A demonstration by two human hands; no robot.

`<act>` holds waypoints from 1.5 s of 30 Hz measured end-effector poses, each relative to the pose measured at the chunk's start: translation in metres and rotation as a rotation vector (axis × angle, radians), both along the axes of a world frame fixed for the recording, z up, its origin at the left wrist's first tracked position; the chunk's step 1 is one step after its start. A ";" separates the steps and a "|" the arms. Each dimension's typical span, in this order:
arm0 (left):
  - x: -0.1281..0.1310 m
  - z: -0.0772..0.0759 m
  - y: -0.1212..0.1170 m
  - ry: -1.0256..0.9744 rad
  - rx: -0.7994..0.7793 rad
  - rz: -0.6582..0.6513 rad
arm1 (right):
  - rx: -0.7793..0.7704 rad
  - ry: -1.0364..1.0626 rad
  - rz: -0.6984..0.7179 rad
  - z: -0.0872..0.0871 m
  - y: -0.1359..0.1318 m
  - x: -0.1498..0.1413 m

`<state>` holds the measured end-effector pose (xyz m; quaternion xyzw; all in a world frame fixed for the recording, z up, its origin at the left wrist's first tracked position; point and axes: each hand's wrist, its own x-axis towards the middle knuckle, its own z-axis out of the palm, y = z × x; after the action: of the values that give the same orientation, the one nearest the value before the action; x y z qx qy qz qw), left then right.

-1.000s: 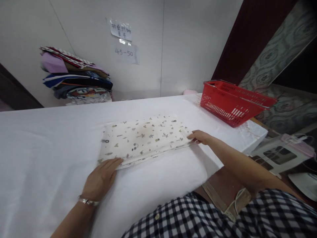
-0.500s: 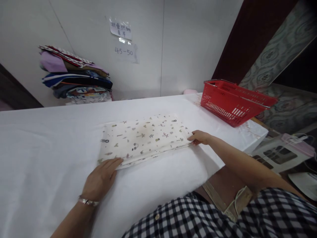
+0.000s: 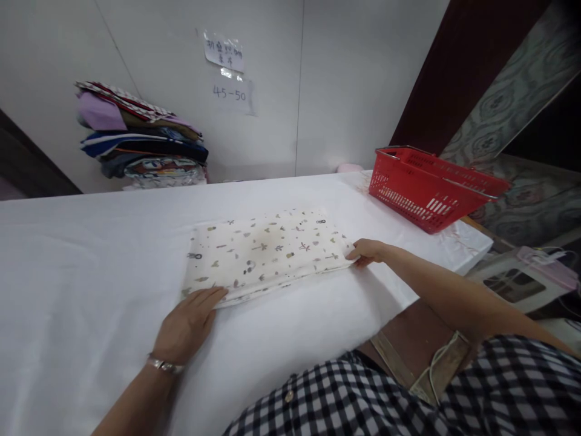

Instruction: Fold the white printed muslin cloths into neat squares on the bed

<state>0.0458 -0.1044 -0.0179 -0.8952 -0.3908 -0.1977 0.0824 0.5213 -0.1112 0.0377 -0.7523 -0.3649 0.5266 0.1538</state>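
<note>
A folded cream cloth with small printed plants and figures lies on the white-covered table. My left hand is at its near left corner, the fingers laid together over the top and the thumb by the front edge. At the near right corner, my right hand pinches the cloth between thumb and fingers; part of those fingers is hidden beneath. The near edge between my hands shows stacked layers and a soft fold.
A red plastic basket stands at the table's right end. Against the back wall leans a pile of folded fabrics. Handwritten paper signs hang on the wall. Below the right edge sits a white and pink machine.
The view has shifted slightly. Both hands stay at the same corners, and the cloth looks almost unchanged, its near edge a little straighter.
</note>
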 end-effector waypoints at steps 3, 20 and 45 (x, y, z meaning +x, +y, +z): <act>0.000 0.000 0.000 -0.007 -0.019 0.010 | -0.020 -0.007 -0.017 0.000 0.000 -0.001; -0.001 -0.001 0.001 -0.007 -0.017 0.002 | 0.108 -0.116 -0.082 0.018 0.008 -0.012; -0.001 -0.004 0.001 -0.002 -0.034 -0.006 | 0.082 -0.092 -0.057 -0.001 0.002 -0.010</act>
<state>0.0450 -0.1039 -0.0220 -0.8975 -0.3913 -0.1920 0.0663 0.5115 -0.1094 0.0369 -0.7788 -0.3712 0.4714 0.1826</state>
